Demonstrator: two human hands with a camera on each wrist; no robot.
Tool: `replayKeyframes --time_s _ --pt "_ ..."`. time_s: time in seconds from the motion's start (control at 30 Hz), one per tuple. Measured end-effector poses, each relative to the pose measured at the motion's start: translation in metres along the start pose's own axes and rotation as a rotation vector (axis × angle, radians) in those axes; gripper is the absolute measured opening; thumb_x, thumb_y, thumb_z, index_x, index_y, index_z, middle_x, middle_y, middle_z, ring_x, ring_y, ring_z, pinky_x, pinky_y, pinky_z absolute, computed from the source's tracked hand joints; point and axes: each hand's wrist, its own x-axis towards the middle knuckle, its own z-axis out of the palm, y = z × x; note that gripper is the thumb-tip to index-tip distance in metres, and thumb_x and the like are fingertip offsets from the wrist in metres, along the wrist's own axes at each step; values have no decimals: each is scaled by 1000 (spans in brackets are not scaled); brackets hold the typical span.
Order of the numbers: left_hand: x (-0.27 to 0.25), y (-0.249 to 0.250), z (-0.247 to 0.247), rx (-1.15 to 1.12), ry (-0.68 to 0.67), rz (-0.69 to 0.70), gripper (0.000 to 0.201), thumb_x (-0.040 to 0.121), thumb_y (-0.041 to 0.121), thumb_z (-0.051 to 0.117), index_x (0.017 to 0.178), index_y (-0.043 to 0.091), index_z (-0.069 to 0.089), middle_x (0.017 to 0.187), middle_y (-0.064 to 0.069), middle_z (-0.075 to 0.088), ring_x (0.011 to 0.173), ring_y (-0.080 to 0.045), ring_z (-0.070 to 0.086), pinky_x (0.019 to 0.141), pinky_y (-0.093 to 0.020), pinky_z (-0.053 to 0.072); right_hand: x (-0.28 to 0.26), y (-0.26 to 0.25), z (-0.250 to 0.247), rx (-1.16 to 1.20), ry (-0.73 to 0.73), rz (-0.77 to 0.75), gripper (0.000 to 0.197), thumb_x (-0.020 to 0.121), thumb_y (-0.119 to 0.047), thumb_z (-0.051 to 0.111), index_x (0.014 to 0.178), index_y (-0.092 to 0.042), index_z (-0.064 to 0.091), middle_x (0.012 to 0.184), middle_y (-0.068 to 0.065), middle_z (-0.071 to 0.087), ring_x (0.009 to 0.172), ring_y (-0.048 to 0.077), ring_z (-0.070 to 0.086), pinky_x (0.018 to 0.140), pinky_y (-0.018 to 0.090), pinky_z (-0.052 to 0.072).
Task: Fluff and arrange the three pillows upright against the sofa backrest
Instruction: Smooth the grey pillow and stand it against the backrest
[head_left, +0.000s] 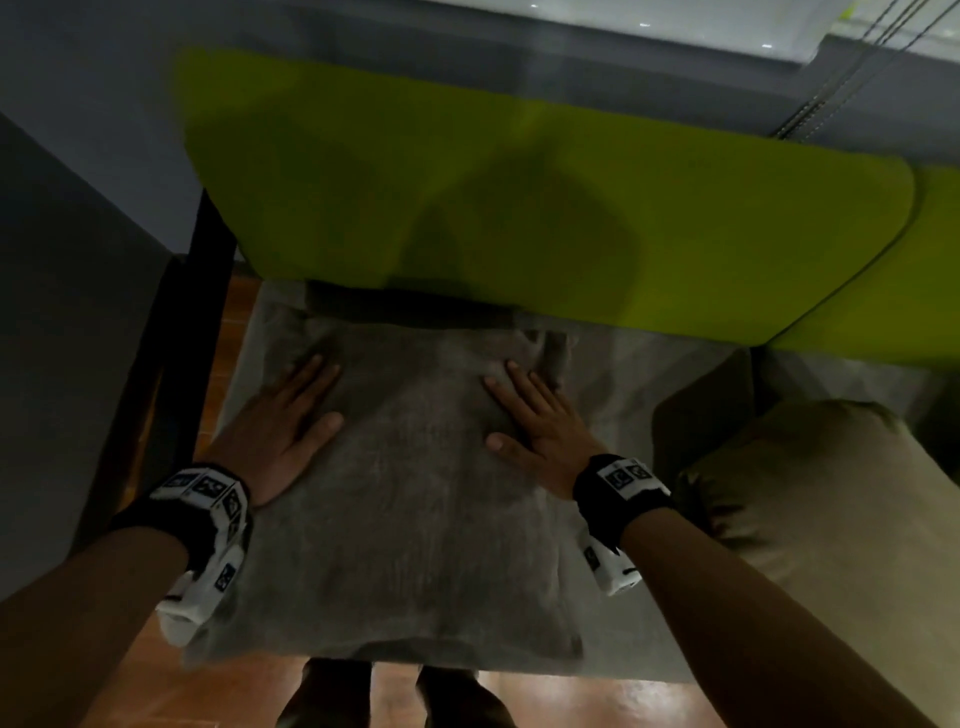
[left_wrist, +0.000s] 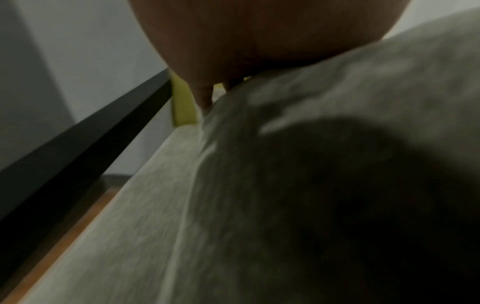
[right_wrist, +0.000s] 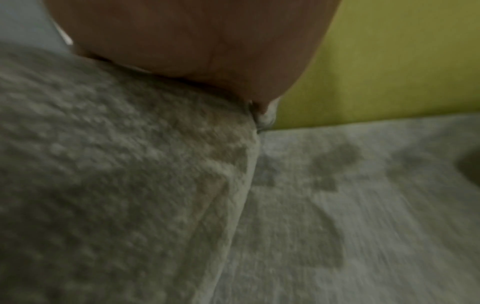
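Note:
A grey textured pillow lies flat on the sofa seat, its far edge near the lime-green backrest. My left hand presses flat on its left part and my right hand presses flat on its right part, fingers straight and pointing toward the backrest. A beige pillow lies at the right on the seat. In the left wrist view my palm rests on the grey pillow. The right wrist view shows my palm on the grey pillow beside the seat.
A black frame bar runs along the sofa's left side, with a grey wall beyond it. Brown floor and the person's feet show below the seat's front edge. A second green backrest cushion is at the right.

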Motion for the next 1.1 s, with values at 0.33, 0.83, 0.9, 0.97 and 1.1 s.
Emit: replayKeyframes --time_s 0.33,0.83,0.9,0.97,1.1 --pt "27 8 -15 -59 -63 -289 96 82 87 6 159 30 9 167 -4 18 150 -27 25 119 -54 23 10 2 -11 58 -87 474 97 80 -95 9 161 -42 3 172 -9 3 158 24 -4 118 69 -12" --pt "9 -2 14 262 -133 93 80 80 82 -13 153 48 -18 165 12 -22 155 -22 -11 119 -62 9 26 -48 21 -326 16 -47 75 96 -77 19 159 -47 -9 169 -13 -20 155 20 -24 122 61 -12" --pt "24 -3 19 259 -138 83 78 82 81 -10 153 47 -17 166 11 -19 155 -23 -6 120 -61 9 31 -39 25 -305 12 14 74 97 -77 20 158 -49 -12 167 -16 -25 154 18 -27 122 59 -13" --pt "38 -5 20 250 -155 93 79 83 81 -8 154 46 -16 166 11 -18 155 -20 -5 121 -60 8 32 -30 24 -246 6 89 75 96 -79 17 157 -50 -15 166 -18 -26 154 17 -26 124 58 -10" --pt "51 -7 20 276 -185 81 87 77 83 -16 154 43 -16 166 11 -18 155 -17 -6 121 -58 7 28 -11 22 -183 -43 226 78 92 -83 12 155 -50 -21 165 -22 -26 154 16 -23 124 58 -9"
